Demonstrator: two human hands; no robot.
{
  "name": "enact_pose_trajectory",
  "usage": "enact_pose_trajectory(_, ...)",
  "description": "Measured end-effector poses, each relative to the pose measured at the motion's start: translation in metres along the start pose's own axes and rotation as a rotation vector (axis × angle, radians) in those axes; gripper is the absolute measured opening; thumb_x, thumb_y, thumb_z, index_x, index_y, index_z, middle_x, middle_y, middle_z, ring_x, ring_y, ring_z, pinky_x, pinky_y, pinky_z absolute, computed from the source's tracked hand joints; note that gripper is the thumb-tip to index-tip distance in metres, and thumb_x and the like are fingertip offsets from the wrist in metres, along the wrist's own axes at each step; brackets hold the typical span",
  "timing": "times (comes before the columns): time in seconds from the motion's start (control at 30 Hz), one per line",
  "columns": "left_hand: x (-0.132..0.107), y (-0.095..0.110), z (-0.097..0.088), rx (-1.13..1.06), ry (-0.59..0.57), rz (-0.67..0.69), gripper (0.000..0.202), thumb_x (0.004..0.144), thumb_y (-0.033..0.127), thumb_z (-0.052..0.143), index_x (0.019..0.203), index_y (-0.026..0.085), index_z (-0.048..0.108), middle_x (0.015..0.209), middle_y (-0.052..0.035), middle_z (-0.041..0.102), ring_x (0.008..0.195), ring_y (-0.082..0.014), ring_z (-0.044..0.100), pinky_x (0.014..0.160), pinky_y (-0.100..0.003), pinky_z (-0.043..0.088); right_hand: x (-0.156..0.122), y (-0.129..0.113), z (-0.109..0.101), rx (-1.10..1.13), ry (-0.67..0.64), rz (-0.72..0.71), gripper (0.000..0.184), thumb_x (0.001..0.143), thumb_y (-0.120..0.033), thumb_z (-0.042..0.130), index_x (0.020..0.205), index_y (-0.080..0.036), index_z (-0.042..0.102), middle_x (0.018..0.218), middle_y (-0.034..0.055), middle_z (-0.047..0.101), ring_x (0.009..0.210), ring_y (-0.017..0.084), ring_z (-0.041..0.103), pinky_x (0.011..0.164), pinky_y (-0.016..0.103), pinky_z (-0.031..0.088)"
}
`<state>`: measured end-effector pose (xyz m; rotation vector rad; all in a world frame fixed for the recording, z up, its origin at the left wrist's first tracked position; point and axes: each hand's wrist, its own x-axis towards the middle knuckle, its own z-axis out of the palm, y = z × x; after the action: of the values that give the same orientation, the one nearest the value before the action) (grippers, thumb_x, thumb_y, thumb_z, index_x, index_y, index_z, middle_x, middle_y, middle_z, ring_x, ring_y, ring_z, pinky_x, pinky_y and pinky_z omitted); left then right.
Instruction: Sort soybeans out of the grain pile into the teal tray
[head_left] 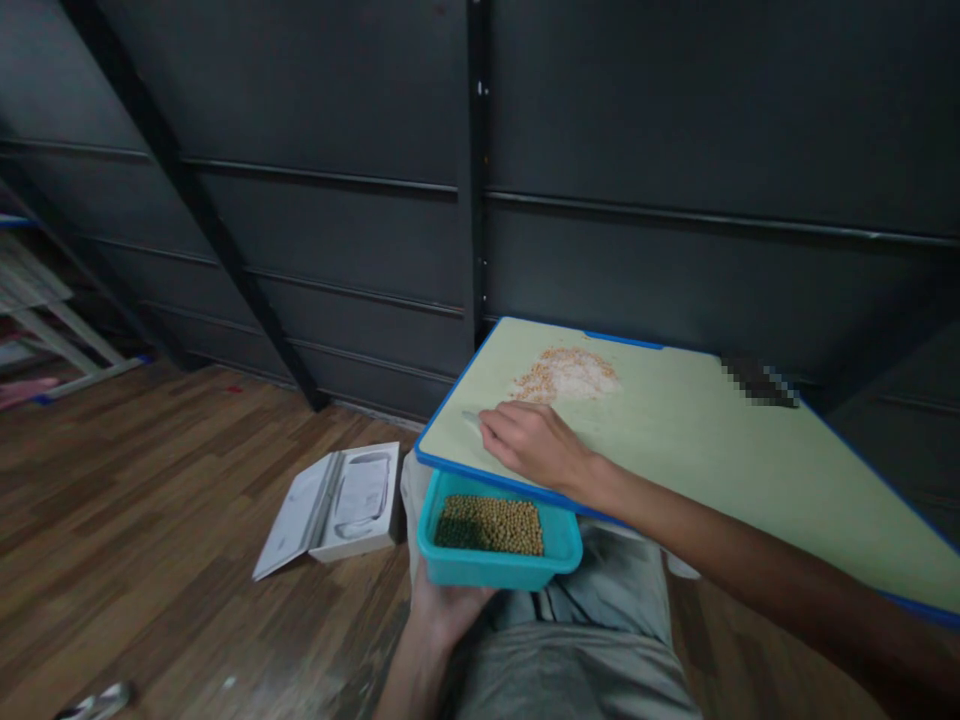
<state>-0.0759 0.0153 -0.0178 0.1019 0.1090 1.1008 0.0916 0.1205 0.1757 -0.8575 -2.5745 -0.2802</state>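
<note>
My left hand holds a teal plastic tub from below, just under the near edge of the table and above my lap. Round tan beans that look like soybeans lie in the tub. My right hand is closed and rests low over the pale green tabletop near its left corner. A small whitish, translucent tip sticks out from its fingers; the rest is hidden. Beyond that hand, a pile of white rice-like grains is spread flat, with orange-yellow bits along its left and far sides.
A blue rim edges the table, which stands against a dark panelled wall. At the table's far right lies a dark, pixelated object. An opened white box sits on the wooden floor to the left.
</note>
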Motion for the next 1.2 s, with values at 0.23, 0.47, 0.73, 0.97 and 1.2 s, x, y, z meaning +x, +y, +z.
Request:
enact_pose_trajectory(0.23,-0.001,0.010,-0.019,-0.037,0.093,-0.016,0.046,0.102,0.045,0.045,0.137,0.030,0.070,0.125,-0.0110,0.081,0.125,-0.0358,0.070,0.113,-0.060,0.049,0.028,-0.019,0.017,-0.089,-0.056,-0.060,0.019,0.106,-0.012,0.049,0.106,-0.013,0.068,0.100,0.0103,0.075,0.089,0.023,0.069,0.070,0.036,0.047)
enact_pose_trajectory(0.47,-0.002,0.012,-0.023,-0.065,0.103,-0.008,0.049,0.103,0.045,0.039,0.140,0.029,0.068,0.130,-0.0120,0.079,0.122,-0.0365,0.071,0.108,-0.063,0.052,0.017,0.028,0.008,-0.185,-0.130,0.111,0.021,0.106,-0.011,0.050,0.109,-0.011,0.070,0.101,0.0118,0.076,0.088,0.022,0.070,0.073,0.035,0.046)
enact_pose_trajectory(0.73,-0.001,0.009,-0.013,0.004,0.071,-0.010,0.045,0.100,0.039,0.045,0.133,0.028,0.073,0.131,-0.0116,0.078,0.129,-0.0365,0.068,0.112,-0.058,0.051,-0.011,0.069,0.002,-0.224,-0.087,0.187,0.027,0.105,-0.011,0.045,0.107,-0.010,0.072,0.100,0.0129,0.077,0.086,0.022,0.070,0.073,0.035,0.045)
enact_pose_trajectory(0.97,-0.001,0.006,-0.006,0.038,0.141,0.003,0.042,0.100,0.038,0.046,0.121,0.023,0.079,0.127,-0.0133,0.080,0.129,-0.0378,0.068,0.113,-0.060,0.051,-0.030,0.090,-0.006,-0.285,-0.081,0.234,0.026,0.104,-0.012,0.046,0.102,-0.012,0.072,0.096,0.0116,0.077,0.085,0.023,0.071,0.074,0.034,0.045)
enact_pose_trajectory(1.2,-0.001,0.004,0.000,0.020,0.100,-0.008,0.048,0.100,0.038,0.041,0.133,0.023,0.073,0.125,-0.0131,0.081,0.129,-0.0361,0.068,0.111,-0.057,0.053,-0.042,0.108,-0.009,-0.269,-0.055,0.259,0.025,0.103,-0.014,0.049,0.102,-0.012,0.074,0.096,0.0128,0.078,0.086,0.024,0.073,0.077,0.035,0.048)
